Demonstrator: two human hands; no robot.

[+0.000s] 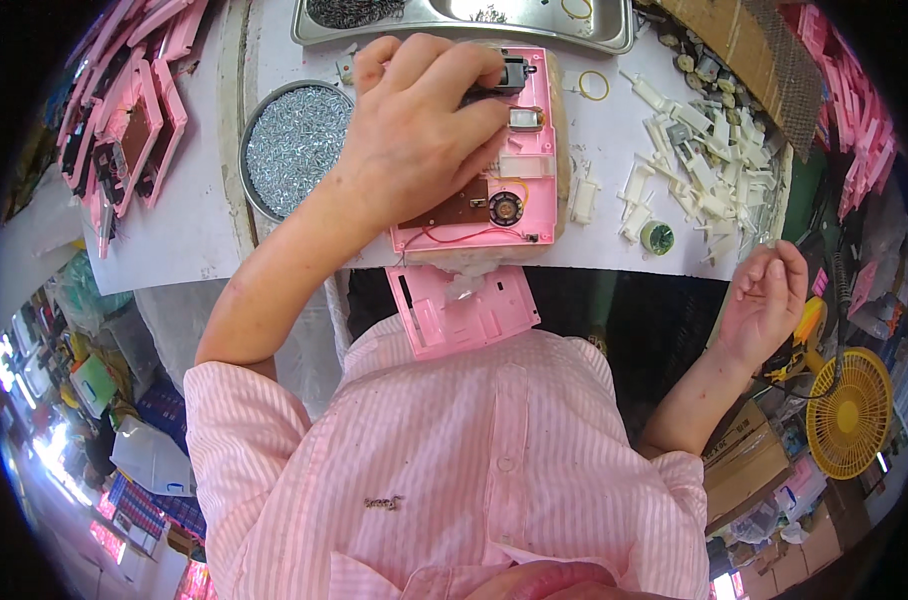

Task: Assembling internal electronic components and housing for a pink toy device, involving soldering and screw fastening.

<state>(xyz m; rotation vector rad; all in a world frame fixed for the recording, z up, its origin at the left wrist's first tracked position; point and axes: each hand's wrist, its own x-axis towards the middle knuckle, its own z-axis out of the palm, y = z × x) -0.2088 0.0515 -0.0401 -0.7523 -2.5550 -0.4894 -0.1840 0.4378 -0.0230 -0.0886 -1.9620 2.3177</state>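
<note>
Wears a striped shirt [434,430], with a pink cover [464,318] tilted just beyond it by the near edge of the bench [599,245]. Has the right hand [764,300] at right beside that edge, fingers loosely curled; cannot tell whether holding anything. Bends the left hand's [409,125] fingers toward the thumb at a black part [514,75] in the open pink casing [542,185], centre; cannot tell whether gripping it. Has screws [299,140] in a round tin [243,165] left, white plastic parts [724,150] right, metal tray [564,37] farthest.
</note>
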